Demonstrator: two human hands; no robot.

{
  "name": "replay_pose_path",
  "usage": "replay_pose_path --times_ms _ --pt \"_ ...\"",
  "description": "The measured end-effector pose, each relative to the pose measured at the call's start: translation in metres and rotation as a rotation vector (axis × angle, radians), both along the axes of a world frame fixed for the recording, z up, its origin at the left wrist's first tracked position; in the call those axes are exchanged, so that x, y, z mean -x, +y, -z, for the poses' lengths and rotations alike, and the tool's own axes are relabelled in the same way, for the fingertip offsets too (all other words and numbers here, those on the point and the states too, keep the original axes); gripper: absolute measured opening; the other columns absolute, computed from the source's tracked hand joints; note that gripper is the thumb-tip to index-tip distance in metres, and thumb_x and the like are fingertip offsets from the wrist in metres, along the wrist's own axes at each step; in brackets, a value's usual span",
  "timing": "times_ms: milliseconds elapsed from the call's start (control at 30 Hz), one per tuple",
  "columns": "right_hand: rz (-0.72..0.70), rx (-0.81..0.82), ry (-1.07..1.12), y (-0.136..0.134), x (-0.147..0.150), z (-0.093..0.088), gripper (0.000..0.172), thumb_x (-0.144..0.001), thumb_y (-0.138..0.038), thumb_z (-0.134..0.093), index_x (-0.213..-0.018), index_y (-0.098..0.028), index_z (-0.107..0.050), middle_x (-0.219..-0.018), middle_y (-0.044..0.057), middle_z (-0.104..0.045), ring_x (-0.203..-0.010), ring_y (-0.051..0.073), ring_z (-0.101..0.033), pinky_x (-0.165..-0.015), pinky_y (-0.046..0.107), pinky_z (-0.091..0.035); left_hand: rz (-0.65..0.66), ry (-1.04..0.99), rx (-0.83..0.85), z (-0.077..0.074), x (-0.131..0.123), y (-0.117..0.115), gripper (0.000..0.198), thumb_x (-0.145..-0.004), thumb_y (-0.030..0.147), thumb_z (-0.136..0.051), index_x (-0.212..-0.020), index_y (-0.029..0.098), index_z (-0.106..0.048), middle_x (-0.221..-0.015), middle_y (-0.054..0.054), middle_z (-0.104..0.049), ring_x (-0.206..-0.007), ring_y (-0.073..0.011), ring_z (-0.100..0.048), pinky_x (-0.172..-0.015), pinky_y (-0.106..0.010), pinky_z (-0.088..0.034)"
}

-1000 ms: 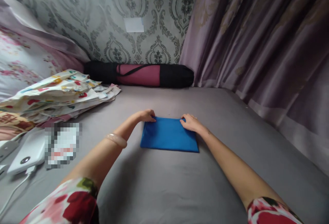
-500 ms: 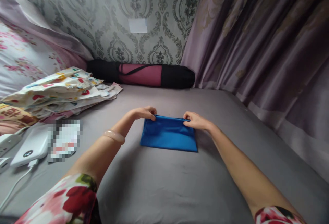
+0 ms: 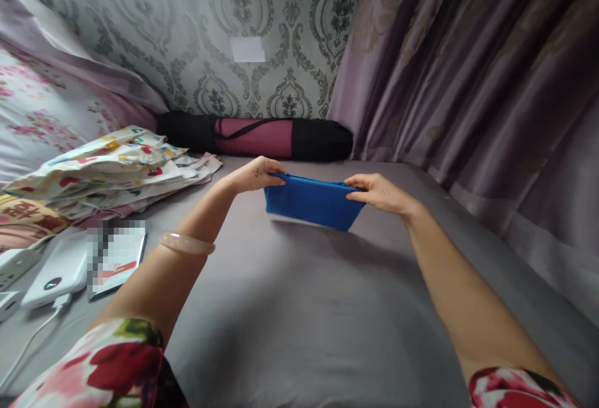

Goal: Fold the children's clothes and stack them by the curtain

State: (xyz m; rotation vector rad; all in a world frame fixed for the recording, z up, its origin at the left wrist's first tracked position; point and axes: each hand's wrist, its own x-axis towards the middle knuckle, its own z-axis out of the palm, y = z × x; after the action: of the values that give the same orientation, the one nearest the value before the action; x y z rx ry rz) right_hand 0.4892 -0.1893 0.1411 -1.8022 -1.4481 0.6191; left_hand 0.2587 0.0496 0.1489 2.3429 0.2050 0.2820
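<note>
Grey damask-patterned wall (image 3: 187, 27), 1 white rectangle (image 3: 248, 50) on it; mauve curtain (image 3: 449, 83) at right.

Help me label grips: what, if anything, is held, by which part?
Folded blue cloth, held by its upper edge: left hand near the left corner, right hand near the right corner.

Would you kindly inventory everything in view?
Cloth: 1, blue, between hands
Sheet: 1, grey, below
Long bag: 1, black-maroon, back
Wall: 1, grey, back
Card: 1, white, on wall
Curtain: 1, purple, right
Pillow: 1, white floral, left
Fabric pile: 1, multicoloured, left
Printed cloth: 1, orange, left
Power bank: 1, power strip: 1, cable: 1, white, left
Pixelated item: 1, white-red, left
Bangle: 1, pale, left forearm
Sleeves: 2, red floral, front
Left hand, right hand: 1 each, on cloth
</note>
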Motion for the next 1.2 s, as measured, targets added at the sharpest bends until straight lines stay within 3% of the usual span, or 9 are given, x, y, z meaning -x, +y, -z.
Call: replay_pose_path --times_ms 100,167,367,500,733,833,933,1067,1200 --pt "0.096 -0.227 -0.29 0.003 0.004 0.011 0.029 -0.08 -0.016 -0.057 -0.107 -0.02 -0.067 -0.106 0.004 -0.07 -0.1 0.02 -0.062 -0.094 0.037 -0.046 -0.189 -0.198 -0.242 0.011 -0.001 -0.003 0.027 -0.082 0.028 -0.056 -0.103 0.016 -0.066 -0.089 -0.003 -0.069 -0.075 -0.0147 -0.06 -0.069 -0.025 -0.046" --pt "0.102 -0.299 -0.465 0.001 0.011 0.027 0.031 -0.081 -0.009 -0.05 -0.105 -0.02 -0.067 -0.104 0.005 -0.069 -0.1 0.02 -0.06 -0.093 0.037 -0.045 -0.201 -0.237 -0.409 0.026 0.005 -0.009 0.027 -0.084 0.021 -0.051 -0.106 0.018 -0.065 -0.094 -0.004 -0.069 -0.08 -0.0164 -0.062 -0.073 -0.027 -0.046" --pt "-0.124 -0.203 -0.647 -0.026 0.042 0.092 0.039 -0.085 0.001 -0.036 -0.106 -0.019 -0.063 -0.104 0.008 -0.066 -0.099 0.021 -0.056 -0.09 0.036 -0.045 0.02 -0.102 -0.622 0.089 0.039 -0.037 0.029 -0.088 0.011 -0.04 -0.107 0.019 -0.061 -0.103 -0.008 -0.069 -0.097 -0.0201 -0.063 -0.086 -0.032 -0.046" --pt "-0.161 -0.136 -0.668 -0.041 0.054 0.114 0.038 -0.089 -0.001 -0.034 -0.109 -0.019 -0.062 -0.109 0.009 -0.064 -0.101 0.021 -0.054 -0.091 0.038 -0.045 0.116 -0.042 -0.62 0.115 0.059 -0.051 0.033 -0.09 0.011 -0.036 -0.114 0.019 -0.058 -0.115 -0.008 -0.066 -0.108 -0.0203 -0.059 -0.089 -0.032 -0.045" --pt "-0.227 -0.067 -0.599 -0.05 0.055 0.107 0.05 -0.077 0.003 -0.041 -0.114 -0.022 -0.064 -0.117 0.009 -0.06 -0.108 0.021 -0.054 -0.094 0.037 -0.044 0.111 0.034 -0.599 0.116 0.072 -0.057 0.044 -0.077 0.006 -0.043 -0.115 0.02 -0.061 -0.128 -0.008 -0.061 -0.118 -0.0217 -0.056 -0.099 -0.035 -0.044" --pt "-0.19 -0.04 -0.548 -0.044 0.056 0.103 0.041 -0.077 0.0 -0.043 -0.098 -0.023 -0.07 -0.11 0.006 -0.064 -0.102 0.02 -0.058 -0.093 0.037 -0.045 0.043 0.053 -0.53 0.11 0.067 -0.061 0.032 -0.076 0.008 -0.045 -0.097 0.02 -0.066 -0.118 -0.005 -0.067 -0.109 -0.021 -0.062 -0.095 -0.034 -0.046" --pt "-0.057 -0.039 -0.511 -0.025 0.061 0.102 0.033 -0.081 -0.004 -0.043 -0.083 -0.022 -0.071 -0.101 0.004 -0.069 -0.095 0.019 -0.061 -0.092 0.036 -0.046 -0.134 0.028 -0.466 0.105 0.047 -0.067 0.026 -0.083 0.013 -0.042 -0.089 0.021 -0.066 -0.1 -0.004 -0.071 -0.095 -0.0195 -0.066 -0.087 -0.033 -0.049" --pt "0.117 -0.095 -0.572 0.015 0.075 0.105 0.037 -0.089 -0.012 -0.039 -0.114 -0.017 -0.066 -0.123 0.01 -0.063 -0.116 0.022 -0.055 -0.102 0.037 -0.041 -0.315 -0.026 -0.507 0.11 0.005 -0.076 0.033 -0.088 0.015 -0.039 -0.113 0.017 -0.061 -0.112 -0.01 -0.068 -0.106 -0.0215 -0.062 -0.094 -0.036 -0.048" --pt "0.177 0.056 -0.677 0.04 0.09 0.111 0.05 -0.097 -0.03 -0.033 -0.142 -0.01 -0.043 -0.151 0.015 -0.037 -0.141 0.027 -0.028 -0.115 0.045 -0.022 -0.333 0.098 -0.6 0.13 -0.021 -0.082 0.044 -0.096 0.027 -0.035 -0.134 0.01 -0.049 -0.142 -0.016 -0.049 -0.137 -0.028 -0.038 -0.113 -0.046 -0.03"
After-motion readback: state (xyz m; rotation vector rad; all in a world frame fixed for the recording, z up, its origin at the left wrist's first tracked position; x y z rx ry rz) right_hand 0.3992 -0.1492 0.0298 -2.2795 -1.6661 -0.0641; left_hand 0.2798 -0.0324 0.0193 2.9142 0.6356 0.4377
